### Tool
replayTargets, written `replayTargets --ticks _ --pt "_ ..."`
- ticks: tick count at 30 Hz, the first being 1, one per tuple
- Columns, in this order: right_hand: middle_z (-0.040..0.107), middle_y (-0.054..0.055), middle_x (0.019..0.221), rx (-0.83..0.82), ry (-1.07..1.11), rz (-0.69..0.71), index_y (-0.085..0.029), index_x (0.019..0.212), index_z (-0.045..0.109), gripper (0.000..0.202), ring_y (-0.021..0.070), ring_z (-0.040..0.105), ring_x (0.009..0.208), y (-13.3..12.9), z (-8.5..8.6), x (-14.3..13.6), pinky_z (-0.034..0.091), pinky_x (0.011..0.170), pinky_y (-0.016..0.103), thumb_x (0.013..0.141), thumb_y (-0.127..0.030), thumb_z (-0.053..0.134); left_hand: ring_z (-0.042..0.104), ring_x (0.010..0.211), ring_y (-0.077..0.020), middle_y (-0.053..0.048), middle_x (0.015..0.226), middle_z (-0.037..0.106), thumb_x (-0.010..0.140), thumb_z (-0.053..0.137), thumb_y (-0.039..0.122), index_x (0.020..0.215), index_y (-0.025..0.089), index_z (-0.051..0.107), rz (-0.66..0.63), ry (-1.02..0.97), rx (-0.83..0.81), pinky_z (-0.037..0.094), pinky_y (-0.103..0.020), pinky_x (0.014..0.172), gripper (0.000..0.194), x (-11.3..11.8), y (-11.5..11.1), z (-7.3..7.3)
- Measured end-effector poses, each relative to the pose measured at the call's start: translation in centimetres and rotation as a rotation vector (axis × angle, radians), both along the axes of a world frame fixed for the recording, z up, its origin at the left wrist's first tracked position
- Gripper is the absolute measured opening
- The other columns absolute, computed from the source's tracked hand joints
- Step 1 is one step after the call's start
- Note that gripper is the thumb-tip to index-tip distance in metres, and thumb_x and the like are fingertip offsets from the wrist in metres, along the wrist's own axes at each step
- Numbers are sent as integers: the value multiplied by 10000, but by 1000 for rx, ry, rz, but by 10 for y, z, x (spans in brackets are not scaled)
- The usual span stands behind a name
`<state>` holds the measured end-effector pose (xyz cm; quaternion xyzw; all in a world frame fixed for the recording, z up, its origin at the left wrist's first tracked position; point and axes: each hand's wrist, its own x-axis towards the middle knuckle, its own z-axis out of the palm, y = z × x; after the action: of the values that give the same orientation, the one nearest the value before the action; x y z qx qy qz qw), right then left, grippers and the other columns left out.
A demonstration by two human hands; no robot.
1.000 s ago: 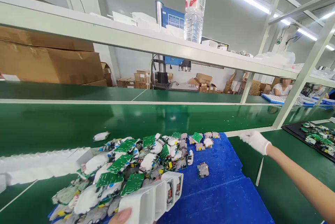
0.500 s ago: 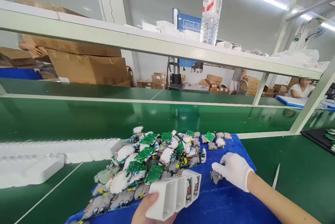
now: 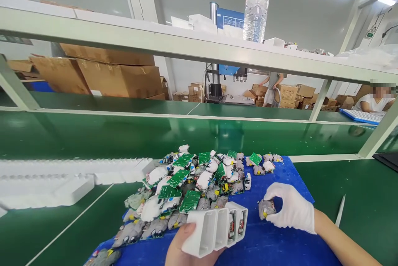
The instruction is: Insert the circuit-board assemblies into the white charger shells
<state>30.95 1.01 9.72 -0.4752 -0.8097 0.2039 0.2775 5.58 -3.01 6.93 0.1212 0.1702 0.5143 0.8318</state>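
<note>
Left hand: Closed on a row of white cases, a worker's bare left hand holds four open mouths up at the near edge of a blue sheet; the two right-hand cases show red and dark parts inside
Right hand: In a white glove, the right hand curls thumb and fingers around a gray-coated board, over the blue sheet and to the right of the cases; whether the board touches the sheet is unclear
Hands: Apart, with the gray-coated board between the glove and the cases
Pile: Green circuit boards, many coated in white or gray, heap up to the left of and beyond the cases
Green bench: Joined white cases lie in rows to the left of the pile, while a thin pointed strip rests beyond the right wrist
Shelf: A clear bottle with a red-and-white label stands upright above the bench
Background: Cardboard boxes sit behind the bench, a person in a gray top stands near more boxes, and another in white is beside a blue-edged tray
</note>
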Motion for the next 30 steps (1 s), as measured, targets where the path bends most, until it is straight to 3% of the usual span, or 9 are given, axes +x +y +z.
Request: replayTargets --ticks 4,7,11,15,19,21,23,27,30 --pt "571 -14 857 188 382 60 -216 829 542 323 119 562 761 -29 16 -27 463 690 214 575 -107 708 648 831 -267 -53 872 734 611 698 396 796 213 738 -14 25 52 438 -410 883 264 6 -6 1" --pt "534 -26 905 269 509 116 -242 871 530 365 97 573 820 -48 12 -52 475 731 173 600 -60 695 648 830 -279 -61 866 733 614 699 388 816 197 732 -40 32 81 440 -406 866 280 11 -8 -6" --pt "561 23 1107 305 339 223 -261 1015 546 357 146 574 1038 -54 -4 -66 466 906 223 715 -111 670 651 772 -262 -54 814 732 632 683 371 807 191 728 -78 -1 97 447 -388 830 255 13 -7 -13" --pt "616 55 1119 362 199 252 -254 1184 480 374 152 598 983 -50 -4 -61 510 844 246 831 -258 602 637 758 -235 -84 853 728 683 633 389 839 168 726 -65 0 110 448 -371 807 286 11 -6 -9" --pt "657 31 1010 627 135 178 -258 1037 546 280 187 596 898 -49 6 -61 519 760 297 816 -418 608 635 768 -251 -84 824 722 693 621 396 889 151 715 -84 4 152 446 -381 799 328 12 -8 -9" --pt "673 16 913 674 117 146 -246 928 568 252 172 604 799 -50 9 -64 514 686 271 827 -478 570 640 781 -266 -78 804 720 701 615 378 933 157 704 -82 13 164 440 -389 805 332 12 -9 -13" --pt "681 7 856 686 111 148 -234 852 570 241 150 604 725 -52 9 -66 503 645 244 860 -470 521 642 802 -280 -76 792 720 706 607 362 988 167 688 -76 15 169 434 -396 814 352 11 -9 -19" --pt "668 25 1044 701 62 76 -218 872 567 96 180 609 800 -55 5 -66 513 682 269 815 -295 572 635 861 -299 -87 854 720 714 582 360 1044 176 665 -85 15 159 427 -404 832 387 7 -8 -24" --pt "653 28 1093 669 -48 100 -225 888 577 125 187 608 758 -56 4 -62 518 641 280 774 -271 600 630 892 -308 -89 884 718 698 583 363 1063 181 658 -113 22 133 423 -406 846 415 6 -10 -22"
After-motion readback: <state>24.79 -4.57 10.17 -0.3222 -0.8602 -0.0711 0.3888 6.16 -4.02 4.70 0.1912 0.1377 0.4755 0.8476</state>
